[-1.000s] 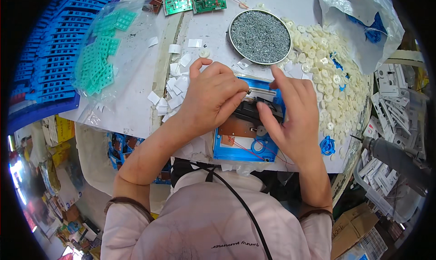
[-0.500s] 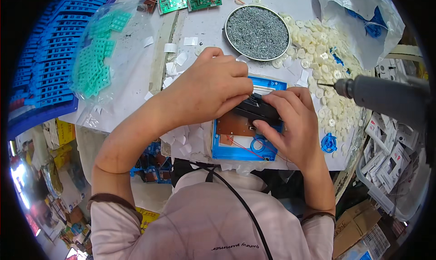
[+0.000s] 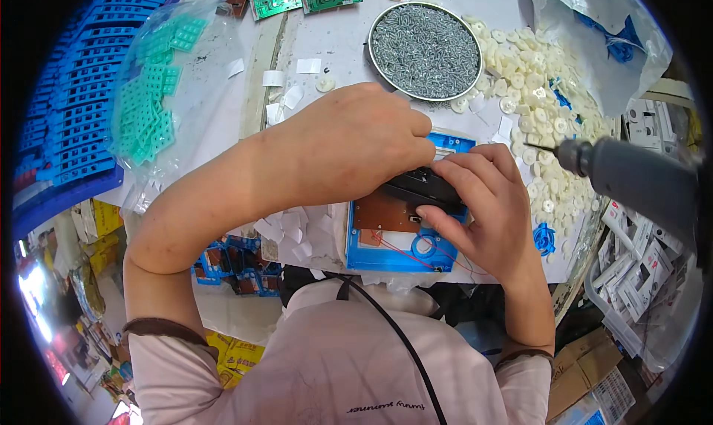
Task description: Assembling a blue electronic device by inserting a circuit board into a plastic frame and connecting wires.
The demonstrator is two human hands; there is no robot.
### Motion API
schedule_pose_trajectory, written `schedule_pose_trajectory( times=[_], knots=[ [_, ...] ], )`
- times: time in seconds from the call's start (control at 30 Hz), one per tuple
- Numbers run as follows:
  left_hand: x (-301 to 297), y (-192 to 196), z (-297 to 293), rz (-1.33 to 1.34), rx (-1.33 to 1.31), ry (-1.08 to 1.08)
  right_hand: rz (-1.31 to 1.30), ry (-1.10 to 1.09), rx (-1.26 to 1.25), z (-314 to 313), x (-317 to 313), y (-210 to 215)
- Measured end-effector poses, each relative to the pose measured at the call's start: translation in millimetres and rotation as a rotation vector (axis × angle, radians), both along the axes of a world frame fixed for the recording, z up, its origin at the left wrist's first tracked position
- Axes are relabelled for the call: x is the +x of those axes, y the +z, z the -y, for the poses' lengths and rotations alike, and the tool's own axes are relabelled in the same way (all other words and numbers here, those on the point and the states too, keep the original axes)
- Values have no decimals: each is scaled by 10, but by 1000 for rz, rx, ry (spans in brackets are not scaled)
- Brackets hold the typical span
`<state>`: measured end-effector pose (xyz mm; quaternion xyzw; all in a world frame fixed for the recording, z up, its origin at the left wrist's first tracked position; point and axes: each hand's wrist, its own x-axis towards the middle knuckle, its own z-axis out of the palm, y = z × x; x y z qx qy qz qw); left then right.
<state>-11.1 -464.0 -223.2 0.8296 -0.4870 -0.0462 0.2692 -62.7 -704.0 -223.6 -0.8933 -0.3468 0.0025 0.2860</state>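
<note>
We see a blue case (image 3: 386, 250) lying at the near edge of the table (image 3: 342, 50), with a brown board (image 3: 382, 211) seated in it and a black part (image 3: 425, 189) across its top. Our left hand (image 3: 349, 150) curls over the black part from above, fingers pressing down on it. Our right hand (image 3: 483, 206) pinches the same part from the right side. Red wires (image 3: 416, 250) loop over the case's lower end. Beyond it stands a round tin of screws (image 3: 425, 50), with white discs (image 3: 535, 83) heaped to the right. A grey screwdriver (image 3: 631, 180) hangs at the right.
</note>
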Motion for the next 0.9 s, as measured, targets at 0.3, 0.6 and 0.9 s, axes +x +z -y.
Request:
schedule_pose_trajectory(
  times=[0.3, 0.6, 0.9],
  knots=[
    [-92, 125, 20, 79, 159, 4, 9, 32, 2, -33, 27, 40],
    [-493, 233, 56, 22, 217, 163, -29, 65, -119, -103, -13, 79],
    [-399, 16, -97, -87, 14, 151, 51, 108, -172, -114, -75, 115]
  ],
)
